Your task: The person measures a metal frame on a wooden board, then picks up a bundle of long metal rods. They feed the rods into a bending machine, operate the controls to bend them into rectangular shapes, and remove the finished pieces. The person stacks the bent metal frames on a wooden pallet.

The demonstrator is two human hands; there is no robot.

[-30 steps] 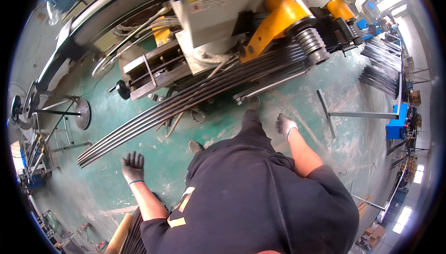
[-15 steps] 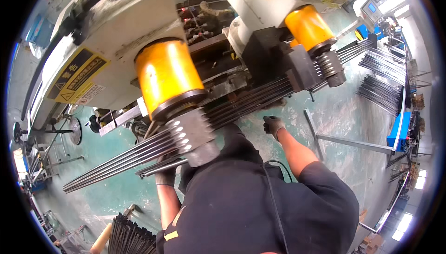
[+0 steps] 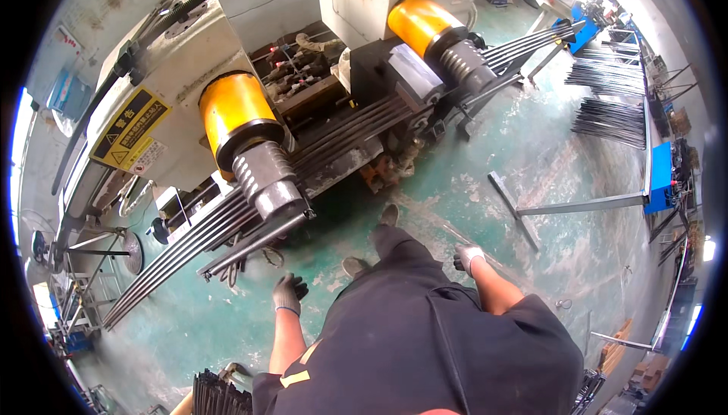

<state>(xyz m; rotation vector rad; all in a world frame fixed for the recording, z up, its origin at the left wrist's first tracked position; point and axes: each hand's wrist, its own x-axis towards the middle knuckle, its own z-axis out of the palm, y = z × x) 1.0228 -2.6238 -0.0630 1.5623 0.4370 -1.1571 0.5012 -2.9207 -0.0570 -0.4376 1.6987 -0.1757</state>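
My left hand (image 3: 289,293), in a grey work glove with dark fingers, hangs over the green floor with its fingers apart and nothing in them. Nearest to it are the long dark metal rods (image 3: 178,257) that run slantwise through the machine, and a shorter bar (image 3: 254,245) beside them. My right hand (image 3: 468,257), gloved likewise, is held out to the right of my legs. Its fingers are loosely bent, and I see nothing in them. Both hands are apart from the machine. Two orange cylinders (image 3: 236,115) with grey ribbed ends stand over the rods.
Pale machine housings (image 3: 171,73) fill the far side. A metal floor frame (image 3: 580,205) lies to the right, with bundles of rods (image 3: 610,121) and a blue box (image 3: 661,176) beyond. At the lower left stands a bundle of dark bars (image 3: 216,394).
The machine now appears farther from my body. My left hand, partly hidden behind the rods before, is in plain sight away from them. My right hand has shifted lower in view.
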